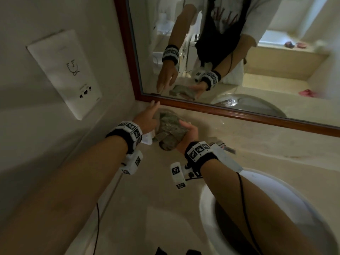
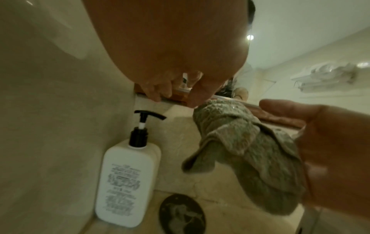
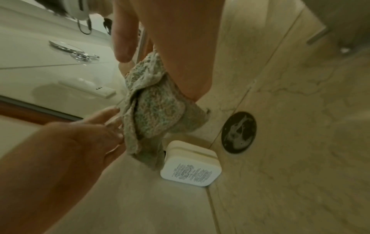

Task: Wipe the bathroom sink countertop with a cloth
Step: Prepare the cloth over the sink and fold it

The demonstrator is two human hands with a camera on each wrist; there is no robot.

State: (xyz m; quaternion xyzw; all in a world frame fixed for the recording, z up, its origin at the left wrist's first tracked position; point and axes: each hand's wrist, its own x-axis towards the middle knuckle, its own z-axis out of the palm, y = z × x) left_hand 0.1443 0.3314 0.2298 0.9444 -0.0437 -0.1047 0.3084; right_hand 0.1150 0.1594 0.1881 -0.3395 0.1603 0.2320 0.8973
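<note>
Right hand (image 1: 189, 134) grips bunched cloth (image 1: 169, 129); left hand (image 1: 147, 118), fingers straight, just beside it

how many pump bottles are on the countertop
1. The white pump bottle stands on the countertop in the corner by the wall, left of the cloth. The arms may hide others.

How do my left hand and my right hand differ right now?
The right hand holds the bunched cloth above the countertop; the left hand holds nothing. The left hand's fingers are stretched out toward the cloth, while the right hand's curl round it. The left hand is nearer the mirror corner. Both wear marker wristbands.
</note>
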